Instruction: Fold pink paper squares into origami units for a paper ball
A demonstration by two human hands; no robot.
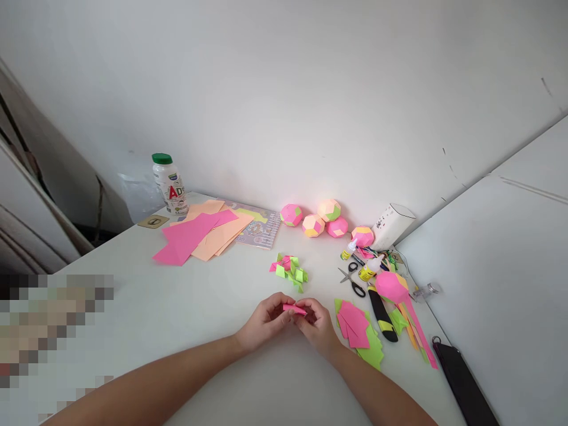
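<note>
Between my two hands is a small folded piece of pink paper (293,309), held above the near middle of the table. My left hand (267,319) pinches its left end with thumb and fingers. The right end is pinched by my right hand (317,324), and the thumbs almost meet on the near side. Just beyond my fingers lies a loose cluster of folded green and pink paper pieces (290,271). Right of my right hand is a stack of cut pink and green paper pieces (355,325).
Scissors (354,280), glue bottles (369,270), a black-and-yellow cutter (382,315) and paper strips crowd the right side. Several paper balls (313,225) line the wall. Pink and peach sheets (199,232), a notebook (265,229) and a white bottle (171,186) stand at back left. A phone (464,384) lies at right.
</note>
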